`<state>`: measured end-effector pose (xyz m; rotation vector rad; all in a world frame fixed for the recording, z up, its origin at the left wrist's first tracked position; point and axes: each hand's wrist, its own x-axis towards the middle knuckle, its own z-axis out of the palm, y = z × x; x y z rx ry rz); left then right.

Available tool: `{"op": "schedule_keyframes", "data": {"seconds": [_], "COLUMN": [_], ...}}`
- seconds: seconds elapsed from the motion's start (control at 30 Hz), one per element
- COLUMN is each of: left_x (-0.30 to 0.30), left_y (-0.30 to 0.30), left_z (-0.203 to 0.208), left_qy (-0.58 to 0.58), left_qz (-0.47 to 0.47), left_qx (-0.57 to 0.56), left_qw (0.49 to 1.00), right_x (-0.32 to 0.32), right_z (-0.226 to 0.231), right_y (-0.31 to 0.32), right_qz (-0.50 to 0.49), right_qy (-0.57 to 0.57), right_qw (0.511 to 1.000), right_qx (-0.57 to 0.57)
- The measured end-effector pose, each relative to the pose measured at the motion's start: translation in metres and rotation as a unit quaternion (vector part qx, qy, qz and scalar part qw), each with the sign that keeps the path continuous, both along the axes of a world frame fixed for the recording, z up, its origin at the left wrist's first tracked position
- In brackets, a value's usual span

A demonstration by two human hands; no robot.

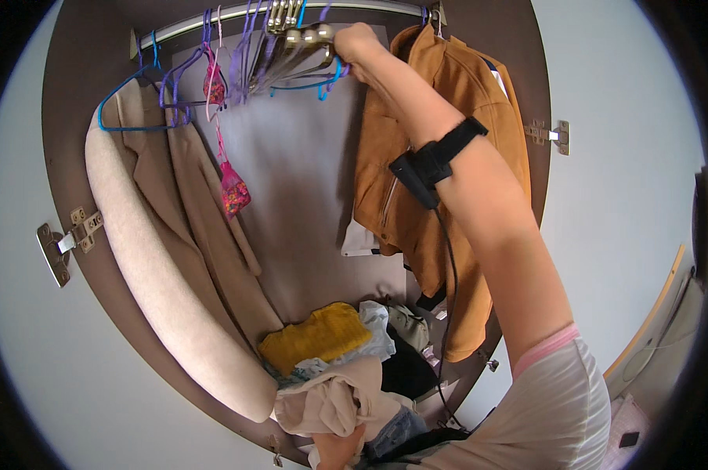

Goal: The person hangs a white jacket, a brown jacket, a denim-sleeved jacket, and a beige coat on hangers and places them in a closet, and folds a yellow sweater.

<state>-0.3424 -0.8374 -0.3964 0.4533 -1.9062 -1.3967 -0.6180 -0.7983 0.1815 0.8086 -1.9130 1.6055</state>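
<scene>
My right hand (355, 48) is raised to the rail and closed at the right end of a bunch of empty hangers (291, 59), with a blue hanger (323, 84) just below it. The bunch mixes purple, blue and shiny metal-clipped ones. Low in the view my left hand (344, 448) grips a cream garment (326, 399), whose folds cover the fingers. Right of my raised hand hangs a tan-brown jacket (424, 157). At the left a long beige coat (166, 258) hangs on a blue hanger (135, 128).
The wardrobe rail (244, 11) runs across the top. A pink sachet (234, 190) dangles near the coat. Folded clothes, among them a mustard one (315, 337) and blue denim (397, 435), lie at the bottom. A black cable (453, 290) trails from my right wrist strap (436, 160). White doors stand open either side.
</scene>
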Motion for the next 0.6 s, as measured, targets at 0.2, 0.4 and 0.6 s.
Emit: {"op": "schedule_keyframes", "data": {"seconds": [0.2, 0.4, 0.6], "left_x": [0.001, -0.003, 0.0], "left_y": [0.023, 0.037, 0.037], "left_z": [0.06, 0.07, 0.081], "left_qy": [0.084, 0.038, 0.027], "left_qz": [-0.081, -0.087, -0.117], "left_qx": [-0.003, -0.06, 0.036], "left_qw": [0.993, 0.994, 0.992], "right_x": [-0.009, -0.031, -0.002], "right_z": [-0.006, -0.042, -0.157], "right_y": [0.038, 0.089, 0.13], "right_qz": [-0.088, -0.131, 0.025], "right_qy": [0.039, 0.08, 0.162], "right_qw": [0.995, 0.987, 0.973], "right_qx": [-0.013, -0.049, -0.161]}}
